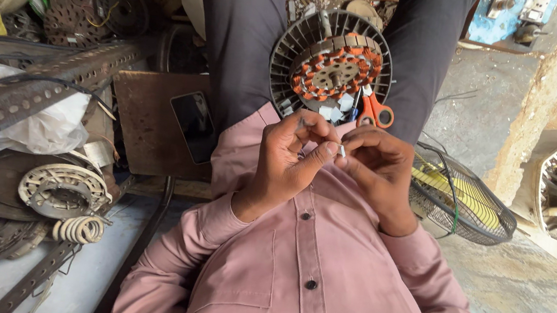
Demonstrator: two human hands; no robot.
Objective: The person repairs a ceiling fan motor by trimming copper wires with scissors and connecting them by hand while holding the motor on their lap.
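A small white scrap point(341, 150), too tiny to identify, sat pinched between the fingertips of both hands, held up in front of the person's chest over the pink shirt point(307, 268). The left hand point(287, 158) curled around it with the thumb pressed up against the bent fingers; the right hand point(379, 168) met it from the other side, fingers pressed together at the scrap. Just beyond the hands, resting on the person's lap between the dark trouser legs, lay a fan motor stator point(333, 67) with copper windings inside a round slotted housing, and orange-handled scissors point(373, 109) leaned on its rim. A black phone point(192, 124) lay on a rusty plate to the left, and a wire fan guard point(463, 199) lay to the right.
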